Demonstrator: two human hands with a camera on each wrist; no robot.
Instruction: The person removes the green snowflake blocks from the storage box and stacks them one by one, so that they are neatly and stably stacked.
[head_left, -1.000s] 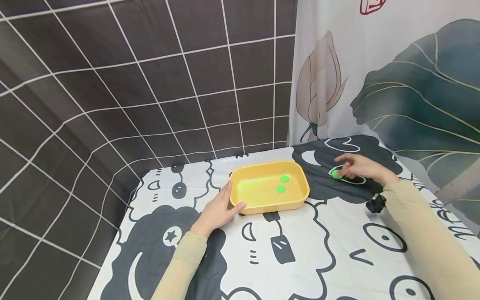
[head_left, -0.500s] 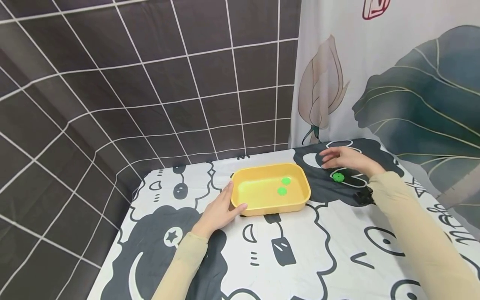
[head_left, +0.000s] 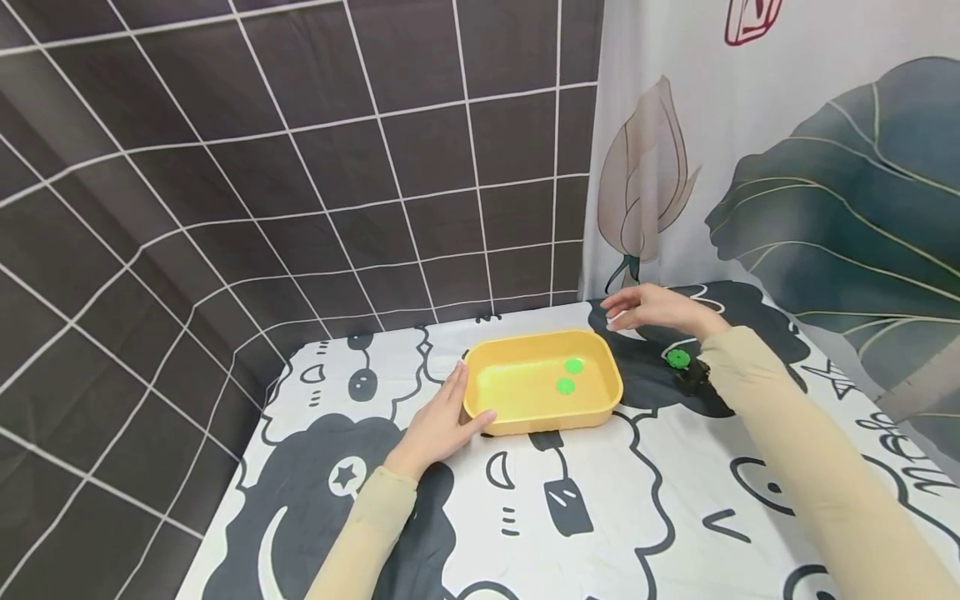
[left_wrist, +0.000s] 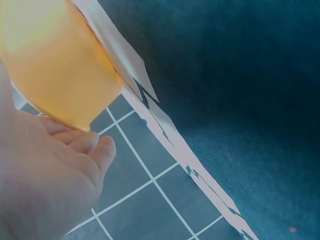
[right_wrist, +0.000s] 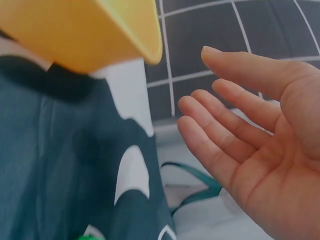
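A yellow rectangular tray (head_left: 542,423) stands on the patterned cloth, with two round green pieces (head_left: 570,367) on its floor. My left hand (head_left: 438,429) rests against the tray's left side, fingers extended along the wall and thumb at the front corner. In the left wrist view its fingertips touch the tray's rim. Beyond the tray's back right corner, my right hand (head_left: 660,307) hovers with nothing in it; the right wrist view shows its fingers (right_wrist: 215,135) spread and loosely bent. Behind that wrist, a green scalloped disc (head_left: 677,358) lies on the dark patch of cloth.
The black-and-white cartoon cloth (head_left: 592,533) covers the surface. A dark gridded curtain (head_left: 375,167) hangs at the back and left, and a white leaf-print curtain (head_left: 675,83) at the back right. A small black device (head_left: 692,379) sits at my right wrist.
My right hand has come away from the green scalloped disc, leaving it on the cloth, and moved left towards the tray. My left hand and the tray stay in place.
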